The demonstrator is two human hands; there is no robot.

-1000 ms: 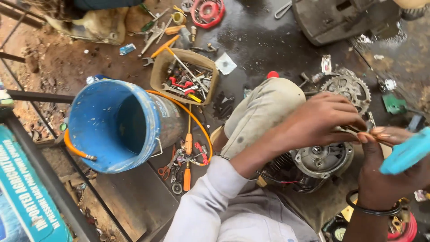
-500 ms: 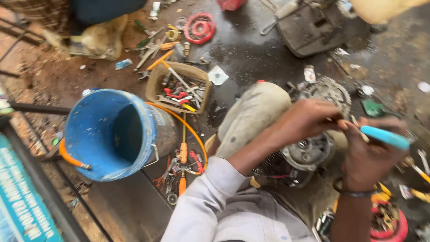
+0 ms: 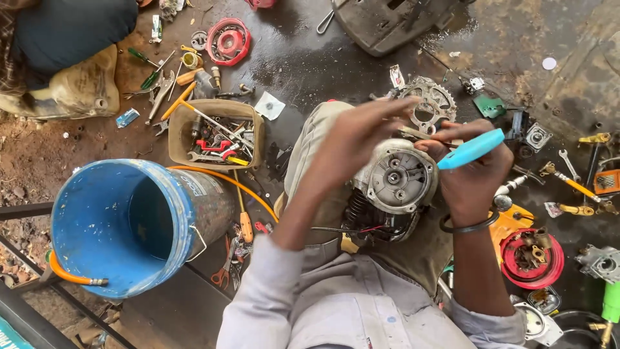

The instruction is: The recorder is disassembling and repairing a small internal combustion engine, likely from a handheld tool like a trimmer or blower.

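The person wears a light grey shirt [image 3: 336, 304] with long sleeves pushed up the arms. The trousers [image 3: 316, 145] are a dusty tan colour. A thin black band [image 3: 466, 225] goes round the right wrist.

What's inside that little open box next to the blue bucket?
The box holds a jumble of metal spanners, a long rod, red-handled tools and a yellow piece. Its bottom is covered by that pile, so anything underneath stays hidden.

dark, oil-stained concrete floor [image 3: 310, 71] fills most of the view — wet-looking and glossy in even daylight. at the left it gives way to reddish dirt [image 3: 32, 161], and a dark metal rail [image 3: 26, 210] — perhaps a frame — crosses the corner.
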